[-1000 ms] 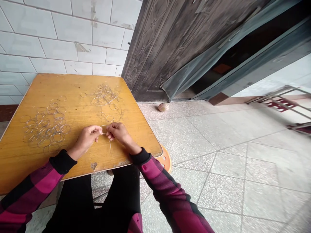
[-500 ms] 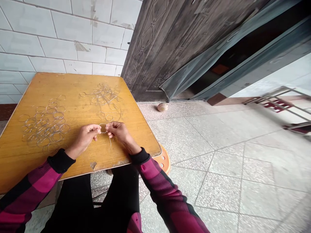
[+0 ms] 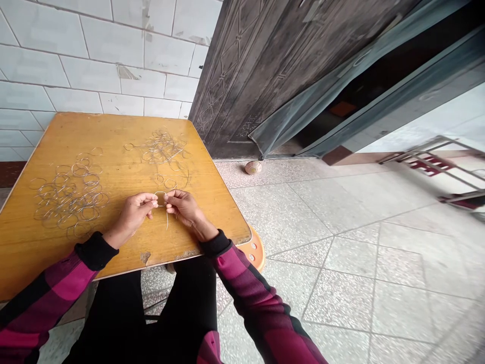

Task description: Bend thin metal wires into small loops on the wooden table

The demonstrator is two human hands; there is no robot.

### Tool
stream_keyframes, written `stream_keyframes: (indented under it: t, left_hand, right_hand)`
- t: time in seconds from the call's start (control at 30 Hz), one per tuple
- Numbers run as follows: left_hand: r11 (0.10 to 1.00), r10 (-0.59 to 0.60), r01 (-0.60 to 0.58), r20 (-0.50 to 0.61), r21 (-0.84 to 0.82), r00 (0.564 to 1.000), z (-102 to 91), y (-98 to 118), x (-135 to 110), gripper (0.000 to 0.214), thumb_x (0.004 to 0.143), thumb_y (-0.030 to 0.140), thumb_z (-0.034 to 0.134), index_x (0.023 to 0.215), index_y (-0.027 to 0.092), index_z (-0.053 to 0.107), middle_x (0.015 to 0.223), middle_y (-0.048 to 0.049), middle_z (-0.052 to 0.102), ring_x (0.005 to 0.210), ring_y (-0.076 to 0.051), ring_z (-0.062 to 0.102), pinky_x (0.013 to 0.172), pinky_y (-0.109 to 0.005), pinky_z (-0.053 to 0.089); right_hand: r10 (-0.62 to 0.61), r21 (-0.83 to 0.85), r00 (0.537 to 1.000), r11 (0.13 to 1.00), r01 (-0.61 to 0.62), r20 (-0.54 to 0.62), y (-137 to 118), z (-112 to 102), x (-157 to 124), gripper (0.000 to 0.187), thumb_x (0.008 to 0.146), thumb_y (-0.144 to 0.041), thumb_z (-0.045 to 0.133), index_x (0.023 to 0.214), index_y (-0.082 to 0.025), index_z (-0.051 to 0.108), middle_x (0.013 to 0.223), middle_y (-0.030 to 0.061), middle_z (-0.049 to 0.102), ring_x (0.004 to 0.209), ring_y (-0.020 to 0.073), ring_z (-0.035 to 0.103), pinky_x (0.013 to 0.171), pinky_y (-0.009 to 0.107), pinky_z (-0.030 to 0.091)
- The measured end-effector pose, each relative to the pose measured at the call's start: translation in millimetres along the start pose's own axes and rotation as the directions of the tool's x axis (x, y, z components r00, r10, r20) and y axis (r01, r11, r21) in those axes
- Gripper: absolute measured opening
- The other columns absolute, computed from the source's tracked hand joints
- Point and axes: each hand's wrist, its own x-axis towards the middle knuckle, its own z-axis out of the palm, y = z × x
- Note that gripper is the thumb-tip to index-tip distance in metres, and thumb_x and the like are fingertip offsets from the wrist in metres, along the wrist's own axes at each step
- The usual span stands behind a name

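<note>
Between my two hands, just above the wooden table (image 3: pixel 113 141), a thin wire ring (image 3: pixel 160 192) is stretched. My left hand (image 3: pixel 133 215) pinches its left side between thumb and fingertips. The right side is gripped by my right hand (image 3: pixel 184 207), and a loose wire end hangs below those fingers. To the left of my left hand lies a spread of several wire rings (image 3: pixel 71 194). Beyond my hands is a tangled heap of thin wire pieces (image 3: pixel 162 146), with a few loops trailing toward me.
An orange stool (image 3: pixel 255 250) pokes out under the table's right corner. A round ball-like object (image 3: pixel 253 168) sits on the floor by the dark carved door (image 3: pixel 235 101). At the far right stands a metal-framed rack (image 3: pixel 447 162). White tiled wall (image 3: pixel 109 35) backs the table.
The loose wire end under my right hand has swung slightly left. My right hand has turned a little, while my left hand stays almost in place.
</note>
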Motion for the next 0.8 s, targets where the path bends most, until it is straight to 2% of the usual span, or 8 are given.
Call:
stream_keyframes:
  t: [0.23, 0.53, 0.67, 0.8]
  left_hand:
    - [1.0, 0.028, -0.028, 0.0, 0.008, 1.0, -0.2, -5, 1, 0.025, 0.07, 0.029, 0.069, 0.089, 0.012, 0.068, 0.082, -0.0039, 0.067, 0.053, -0.008, 0.053, 0.048, -0.023, 0.044]
    - [0.999, 0.002, -0.002, -0.009, -0.04, 1.0, 2.9, -6, 0, 0.026, 0.069, 0.029, 0.073, 0.089, 0.013, 0.07, 0.084, -0.0042, 0.068, 0.054, -0.009, 0.053, 0.052, -0.024, 0.044]
    - [0.978, -0.075, 0.089, 0.08, -0.191, 0.994, -0.8, 3, -1, 0.027, 0.07, 0.034, 0.075, 0.087, 0.013, 0.073, 0.079, -0.0044, 0.068, 0.059, -0.01, 0.055, 0.06, -0.026, 0.045]
    - [0.929, -0.152, 0.212, 0.212, -0.302, 0.965, -5.4, 10, 0, 0.027, 0.063, 0.034, 0.081, 0.079, 0.014, 0.074, 0.074, -0.0027, 0.065, 0.062, -0.009, 0.053, 0.059, -0.024, 0.042]
  right_hand:
    - [-0.007, 0.074, 1.0, 0.997, 0.006, 0.008, 2, 2, 0, 0.024, 0.055, -0.023, 0.084, 0.064, -0.014, 0.064, 0.054, -0.0042, 0.059, 0.045, 0.0041, 0.052, 0.043, 0.013, 0.044]
    - [-0.066, 0.066, 0.997, 0.996, 0.067, -0.029, 4, 4, 0, 0.02, 0.057, -0.022, 0.08, 0.064, -0.014, 0.063, 0.055, -0.0043, 0.059, 0.045, 0.004, 0.051, 0.041, 0.014, 0.043]
    - [-0.078, 0.037, 0.997, 0.996, 0.079, -0.019, 2, 2, 1, 0.022, 0.056, -0.024, 0.081, 0.064, -0.014, 0.063, 0.054, -0.0047, 0.059, 0.043, 0.0038, 0.05, 0.04, 0.014, 0.042]
    - [-0.096, -0.005, 0.995, 0.995, 0.096, -0.002, 1, 0, -1, 0.024, 0.056, -0.026, 0.081, 0.065, -0.015, 0.062, 0.053, -0.0047, 0.059, 0.041, 0.0038, 0.049, 0.04, 0.015, 0.041]
